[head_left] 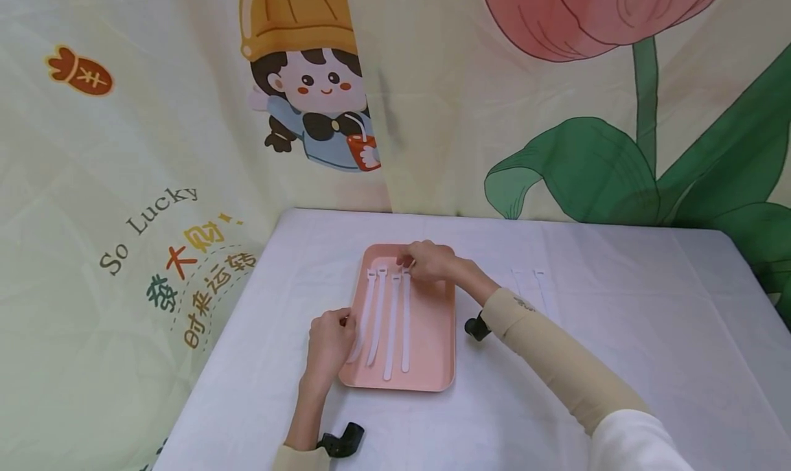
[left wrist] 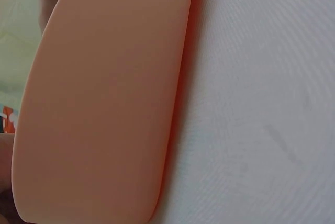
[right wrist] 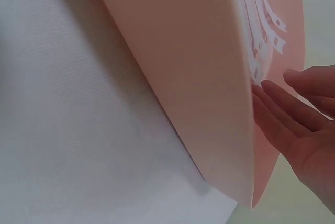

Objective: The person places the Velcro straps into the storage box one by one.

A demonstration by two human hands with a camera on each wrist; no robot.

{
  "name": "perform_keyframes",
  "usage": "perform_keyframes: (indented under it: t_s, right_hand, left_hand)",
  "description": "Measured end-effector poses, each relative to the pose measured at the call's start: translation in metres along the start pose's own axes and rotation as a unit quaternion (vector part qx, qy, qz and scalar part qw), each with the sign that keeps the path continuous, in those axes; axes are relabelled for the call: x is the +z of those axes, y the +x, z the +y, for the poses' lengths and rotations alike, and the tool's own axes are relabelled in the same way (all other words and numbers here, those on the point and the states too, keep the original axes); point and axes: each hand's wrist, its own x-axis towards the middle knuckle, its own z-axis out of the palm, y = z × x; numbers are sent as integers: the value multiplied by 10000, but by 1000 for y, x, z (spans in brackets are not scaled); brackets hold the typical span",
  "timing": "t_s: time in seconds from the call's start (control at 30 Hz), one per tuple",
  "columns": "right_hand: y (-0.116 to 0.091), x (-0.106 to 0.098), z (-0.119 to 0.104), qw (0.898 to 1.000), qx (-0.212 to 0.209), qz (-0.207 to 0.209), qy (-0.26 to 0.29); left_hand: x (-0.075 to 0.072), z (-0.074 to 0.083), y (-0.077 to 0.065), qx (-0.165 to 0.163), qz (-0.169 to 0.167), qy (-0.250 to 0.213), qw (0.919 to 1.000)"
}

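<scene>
A pink tray (head_left: pixel 432 340) lies lengthwise on the table, with several white cable straps (head_left: pixel 391 327) side by side in its left half, slotted heads toward the far end. My right hand (head_left: pixel 432 260) reaches over the far end, its fingertips at the head of the rightmost strap. In the right wrist view its fingers (right wrist: pixel 285 106) are extended, with the thumb apart from them. Beside the tray's left rim, my left hand (head_left: pixel 332 337) has bent fingers; what they touch is hidden. The tray's outer wall (left wrist: pixel 99 98) fills much of the left wrist view.
Two more white straps (head_left: pixel 541 289) lie on the white tablecloth (head_left: pixel 649 320) right of the tray, partly behind the right forearm. Dark wrist devices (head_left: pixel 346 440) sit at both wrists. A printed curtain (head_left: pixel 432 148) hangs behind the table.
</scene>
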Motion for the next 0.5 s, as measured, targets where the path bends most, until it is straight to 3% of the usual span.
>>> perform_keyframes:
  t_s: [0.23,0.5]
  right_hand:
    - [-9,-6,-2,9998,-109,82,137]
    - [-31,-12,-5,9941,-850,584,333]
  left_hand:
    - [1,-1,0,-48,-64,56,10000]
    - [1,0,0,-37,-50,75,10000]
